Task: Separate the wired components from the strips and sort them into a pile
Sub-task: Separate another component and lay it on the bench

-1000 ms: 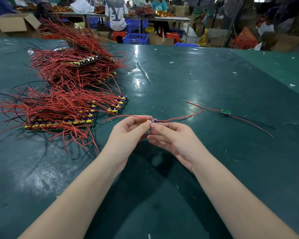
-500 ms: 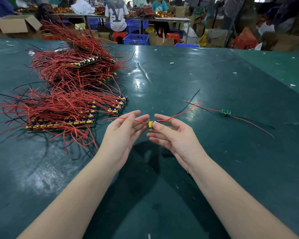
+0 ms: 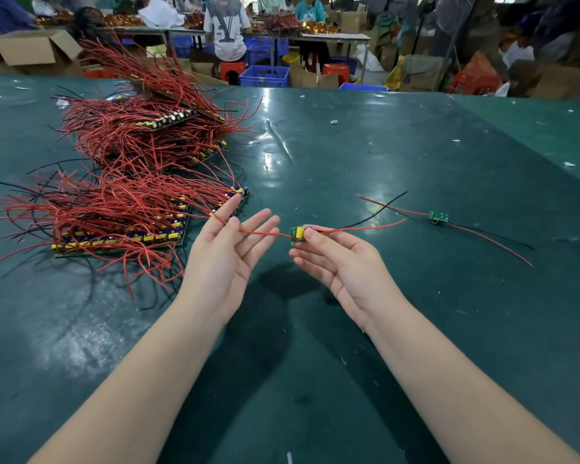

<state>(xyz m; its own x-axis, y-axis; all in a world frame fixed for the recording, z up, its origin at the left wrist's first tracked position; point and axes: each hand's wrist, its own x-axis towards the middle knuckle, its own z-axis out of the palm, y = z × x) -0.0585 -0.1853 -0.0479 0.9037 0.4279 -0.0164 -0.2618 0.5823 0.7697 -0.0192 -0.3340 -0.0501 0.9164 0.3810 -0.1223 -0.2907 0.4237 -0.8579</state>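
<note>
Strips [image 3: 121, 239] half-buried under wires | right hand [image 3: 345, 266] pinches component [image 3: 297, 234] | left hand [image 3: 228, 252] released, palm up

1. My right hand [image 3: 344, 262] pinches a small green wired component [image 3: 296, 234] above the green table [image 3: 416, 155].
2. My left hand [image 3: 226, 254] is spread, its red wire crossing the fingers.
3. Strips [image 3: 121, 229] lie piled left.
4. Another separated component [image 3: 438, 216] lies right, apparently alone.

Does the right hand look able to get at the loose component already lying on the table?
Probably yes: the loose component lies in the open, right of the right hand. But its fingers pinch another component.
</note>
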